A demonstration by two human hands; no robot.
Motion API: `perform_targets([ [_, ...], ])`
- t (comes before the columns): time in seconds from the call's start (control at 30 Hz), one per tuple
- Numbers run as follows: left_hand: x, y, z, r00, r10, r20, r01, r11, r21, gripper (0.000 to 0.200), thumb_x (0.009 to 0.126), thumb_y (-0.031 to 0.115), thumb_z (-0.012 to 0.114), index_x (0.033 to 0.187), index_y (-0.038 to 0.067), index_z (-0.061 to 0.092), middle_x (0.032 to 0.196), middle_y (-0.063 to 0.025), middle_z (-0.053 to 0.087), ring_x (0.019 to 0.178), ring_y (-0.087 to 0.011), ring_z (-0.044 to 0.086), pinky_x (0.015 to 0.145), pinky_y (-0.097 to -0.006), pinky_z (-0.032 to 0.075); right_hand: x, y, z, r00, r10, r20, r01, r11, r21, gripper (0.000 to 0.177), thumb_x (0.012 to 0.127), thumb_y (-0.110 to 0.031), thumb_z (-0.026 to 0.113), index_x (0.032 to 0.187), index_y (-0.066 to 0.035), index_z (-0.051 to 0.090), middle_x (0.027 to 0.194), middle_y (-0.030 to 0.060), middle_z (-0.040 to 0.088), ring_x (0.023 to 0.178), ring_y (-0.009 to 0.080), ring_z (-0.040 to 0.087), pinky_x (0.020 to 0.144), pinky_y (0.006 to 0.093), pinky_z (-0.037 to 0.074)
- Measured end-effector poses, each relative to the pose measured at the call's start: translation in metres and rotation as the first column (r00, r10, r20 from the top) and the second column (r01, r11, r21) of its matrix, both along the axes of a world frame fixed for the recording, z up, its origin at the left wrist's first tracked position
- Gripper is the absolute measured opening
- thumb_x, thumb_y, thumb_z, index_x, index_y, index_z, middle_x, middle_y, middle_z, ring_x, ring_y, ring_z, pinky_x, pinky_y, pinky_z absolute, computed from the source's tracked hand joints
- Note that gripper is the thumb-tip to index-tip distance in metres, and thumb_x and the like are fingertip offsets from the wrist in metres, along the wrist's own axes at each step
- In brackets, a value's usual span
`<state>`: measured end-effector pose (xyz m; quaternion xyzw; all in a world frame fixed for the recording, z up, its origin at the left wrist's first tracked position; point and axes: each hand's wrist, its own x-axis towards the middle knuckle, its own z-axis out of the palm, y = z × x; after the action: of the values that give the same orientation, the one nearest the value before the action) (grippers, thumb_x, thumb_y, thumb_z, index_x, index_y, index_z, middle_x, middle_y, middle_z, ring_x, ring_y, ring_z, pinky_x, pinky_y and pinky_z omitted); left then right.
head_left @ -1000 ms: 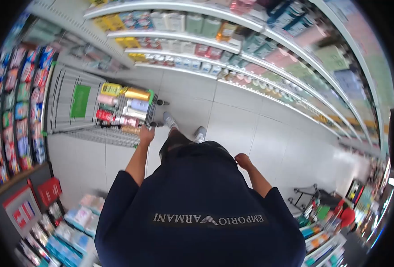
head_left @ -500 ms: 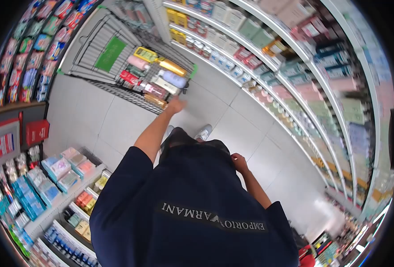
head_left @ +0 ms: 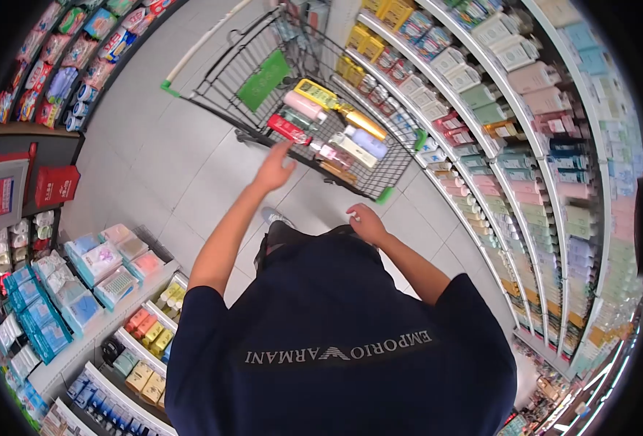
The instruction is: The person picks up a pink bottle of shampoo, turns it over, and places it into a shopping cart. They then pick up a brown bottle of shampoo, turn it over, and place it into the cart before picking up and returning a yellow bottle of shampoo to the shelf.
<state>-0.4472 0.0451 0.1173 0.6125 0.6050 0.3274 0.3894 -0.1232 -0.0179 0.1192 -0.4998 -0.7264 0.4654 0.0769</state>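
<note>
My left hand [head_left: 274,171] is at the near side of a wire shopping cart [head_left: 212,107], fingers spread, holding nothing. Nearest to it in the cart lies a red package [head_left: 287,129]. Beside that are a pink bottle [head_left: 305,105], a yellow package [head_left: 316,93], a gold bottle [head_left: 366,123], a lavender bottle [head_left: 369,143] and a white bottle [head_left: 353,149]. My right hand [head_left: 366,222] hangs in front of my body below the cart's corner, fingers loosely bent and apart, with nothing in it.
Curved shelves [head_left: 474,138] of bottles and boxes run along the right. Packaged goods fill a rack [head_left: 42,69] at the upper left, above a red box [head_left: 56,184]. A low display [head_left: 107,309] with packs stands at the lower left. My shoe [head_left: 276,216] rests on the tiled floor [head_left: 169,160].
The cart now appears farther right. My left hand has shifted from the cart's near corner to along its side, fingers now spread. My right hand has come up and forward from beside my body.
</note>
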Motion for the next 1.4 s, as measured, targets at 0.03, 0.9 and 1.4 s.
perform_targets([
  [0.03, -0.03, 0.0, 0.005, 0.996, 0.062, -0.06, -0.059, 0.997, 0.05, 0.05, 0.081, 0.015, 0.062, 0.126, 0.0, 0.046, 0.127, -0.0225, 0.048, 0.119, -0.0368, 0.045, 0.102, -0.0403, 0.037, -0.019, 0.003, 0.0, 1.0, 0.015, 0.004, -0.015, 1.0, -0.003, 0.021, 0.079, -0.011, 0.055, 0.099, -0.004, 0.06, 0.1, 0.0149, 0.058, 0.094, 0.032, 0.057, 0.083, 0.0388, 0.047],
  [0.9, -0.282, 0.308, 0.102, 0.136, -0.214, -0.967, 0.65, 0.756, -0.076, 0.069, 0.083, 0.008, 0.054, 0.143, 0.032, 0.031, 0.15, -0.0031, 0.027, 0.137, -0.0302, 0.028, 0.11, -0.0472, 0.028, -0.46, 0.182, 0.035, 0.841, -0.397, -0.368, 0.523, 0.773, 0.36, 0.047, 0.076, -0.018, 0.069, 0.115, -0.001, 0.047, 0.118, 0.0183, 0.045, 0.111, 0.0366, 0.044, 0.095, 0.0433, 0.038],
  [1.4, -0.269, 0.359, 0.061, -0.417, -0.512, -0.751, 0.904, -0.149, -0.4, 0.026, 0.071, 0.017, 0.062, 0.097, 0.018, 0.064, 0.095, -0.0079, 0.065, 0.097, -0.027, 0.062, 0.094, -0.0508, 0.036, -0.561, 0.179, 0.071, 0.653, -0.736, 0.182, 0.654, 0.668, 0.355, 0.065, 0.078, -0.044, 0.063, 0.121, 0.001, 0.045, 0.119, 0.0185, 0.052, 0.119, 0.0357, 0.044, 0.101, 0.0468, 0.033],
])
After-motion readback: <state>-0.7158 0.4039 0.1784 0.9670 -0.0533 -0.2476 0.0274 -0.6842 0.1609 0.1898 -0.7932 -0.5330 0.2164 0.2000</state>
